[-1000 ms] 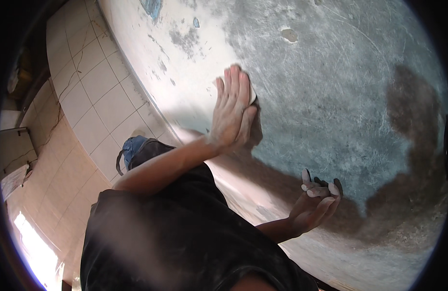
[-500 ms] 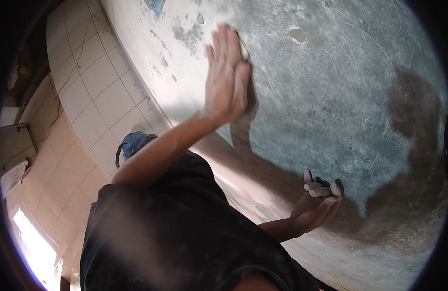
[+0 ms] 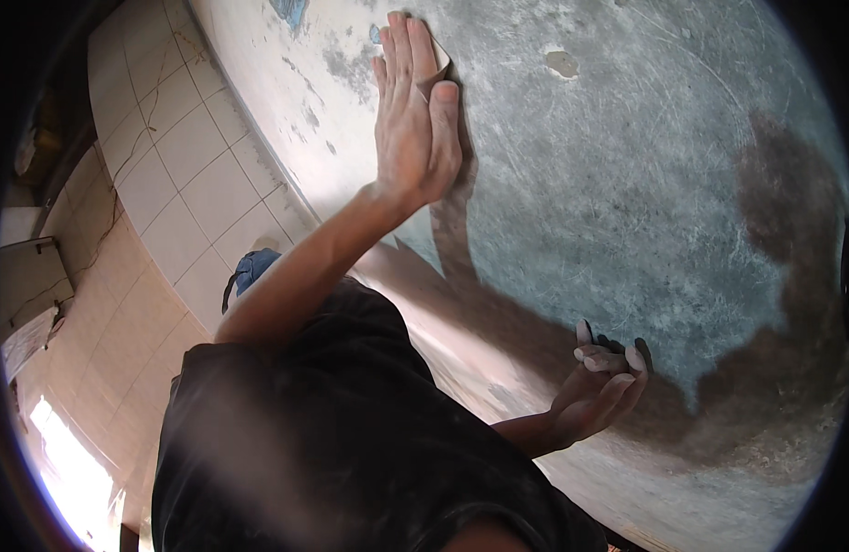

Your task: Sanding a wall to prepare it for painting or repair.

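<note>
Nearest us, our right hand (image 3: 601,391) hangs low at the right, palm up, fingers loosely curled around something dark that we cannot make out. Farther off, our left hand (image 3: 413,120) lies flat with straight fingers, pinning a sandpaper sheet (image 3: 437,66) against the grey wall (image 3: 627,202); the sheet is mostly hidden, so we cannot tell its long axis. The arm stretches up and away from us.

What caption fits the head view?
Left hand presses a sheet flat against the grey wall; right hand held open below.
</note>
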A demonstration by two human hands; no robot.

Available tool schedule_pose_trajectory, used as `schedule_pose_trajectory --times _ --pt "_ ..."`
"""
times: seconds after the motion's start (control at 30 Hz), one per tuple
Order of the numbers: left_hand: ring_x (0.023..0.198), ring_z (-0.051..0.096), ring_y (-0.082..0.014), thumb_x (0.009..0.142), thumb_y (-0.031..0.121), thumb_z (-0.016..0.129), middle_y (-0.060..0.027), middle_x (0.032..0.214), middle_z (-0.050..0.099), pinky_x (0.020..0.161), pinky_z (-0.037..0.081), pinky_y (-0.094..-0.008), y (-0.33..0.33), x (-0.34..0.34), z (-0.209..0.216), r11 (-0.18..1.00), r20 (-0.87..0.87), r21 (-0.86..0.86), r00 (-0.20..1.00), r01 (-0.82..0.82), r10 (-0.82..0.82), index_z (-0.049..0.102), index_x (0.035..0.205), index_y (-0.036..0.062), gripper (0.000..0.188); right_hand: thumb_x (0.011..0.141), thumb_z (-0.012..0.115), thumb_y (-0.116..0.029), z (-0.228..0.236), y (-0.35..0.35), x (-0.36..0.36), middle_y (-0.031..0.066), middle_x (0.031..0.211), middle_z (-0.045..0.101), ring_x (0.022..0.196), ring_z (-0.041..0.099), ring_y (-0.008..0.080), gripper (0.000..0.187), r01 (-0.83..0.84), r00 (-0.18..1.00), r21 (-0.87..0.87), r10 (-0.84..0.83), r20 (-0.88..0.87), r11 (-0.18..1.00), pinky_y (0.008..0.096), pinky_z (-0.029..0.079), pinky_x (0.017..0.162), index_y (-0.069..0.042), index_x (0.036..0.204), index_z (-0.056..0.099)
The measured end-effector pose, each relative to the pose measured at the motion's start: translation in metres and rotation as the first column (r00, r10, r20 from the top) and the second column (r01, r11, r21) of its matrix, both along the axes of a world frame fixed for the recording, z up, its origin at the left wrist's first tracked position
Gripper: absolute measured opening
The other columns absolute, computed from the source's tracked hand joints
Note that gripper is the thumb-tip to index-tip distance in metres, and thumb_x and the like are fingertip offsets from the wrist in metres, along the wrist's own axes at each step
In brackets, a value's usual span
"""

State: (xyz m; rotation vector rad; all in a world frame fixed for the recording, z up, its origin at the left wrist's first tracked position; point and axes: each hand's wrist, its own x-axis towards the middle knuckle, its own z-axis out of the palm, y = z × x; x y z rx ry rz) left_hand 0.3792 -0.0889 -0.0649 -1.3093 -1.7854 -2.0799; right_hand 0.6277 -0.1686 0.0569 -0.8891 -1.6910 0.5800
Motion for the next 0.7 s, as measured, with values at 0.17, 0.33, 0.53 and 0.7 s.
schedule_pose_trajectory --times 0.17,0.33,0.53,0.7 --pt "0.143 0.003 -0.0458 0.102 0.027 0.027 -0.0310 0.153 0.006 0.116 0.001 -0.0552 -0.019 0.052 -0.028 0.994 0.020 -0.040 0.995 0.099 -0.099 0.007 0.148 -0.0059 0.060 0.098 0.048 -0.034 -0.002 0.002 0.000 0.0121 0.068 0.060 0.063 0.063 0.0228 0.039 -0.029 0.999 -0.001 0.029 0.014 1.000 0.0565 0.054 0.080 0.001 0.116 0.049" --pt "0.143 0.003 -0.0449 0.101 0.025 0.028 -0.0307 0.153 0.006 0.117 0.002 -0.0521 -0.001 -0.001 -0.003 0.999 -0.040 -0.034 0.999 0.035 -0.037 0.008 0.148 -0.0063 0.060 0.098 0.049 -0.035 -0.002 -0.001 -0.001 0.0126 0.068 0.061 0.064 0.064 0.0231 0.040 -0.007 0.999 0.001 0.007 0.034 1.000 0.0571 0.054 0.082 0.001 0.116 0.049" --pt "0.143 0.003 -0.0456 0.098 0.017 0.036 -0.0320 0.153 0.006 0.116 0.003 -0.0535 -0.012 0.030 0.004 0.997 0.077 -0.043 0.995 0.062 -0.058 0.009 0.147 -0.0093 0.062 0.098 0.049 -0.033 -0.007 0.005 0.009 0.0155 0.077 0.061 0.069 0.064 0.0245 0.040 -0.101 0.994 -0.006 0.101 0.037 0.995 0.0585 0.052 0.086 0.003 0.116 0.049" --pt "0.143 0.001 -0.0458 0.096 0.014 0.041 -0.0307 0.154 0.002 0.115 0.002 -0.0570 -0.028 0.056 -0.022 0.985 -0.088 -0.083 0.983 0.151 -0.158 0.006 0.148 -0.0062 0.066 0.098 0.049 -0.032 -0.009 0.004 0.012 0.0181 0.087 0.062 0.072 0.065 0.0255 0.041 -0.161 0.984 0.025 0.159 0.081 0.987 0.0584 0.050 0.090 0.005 0.116 0.049"
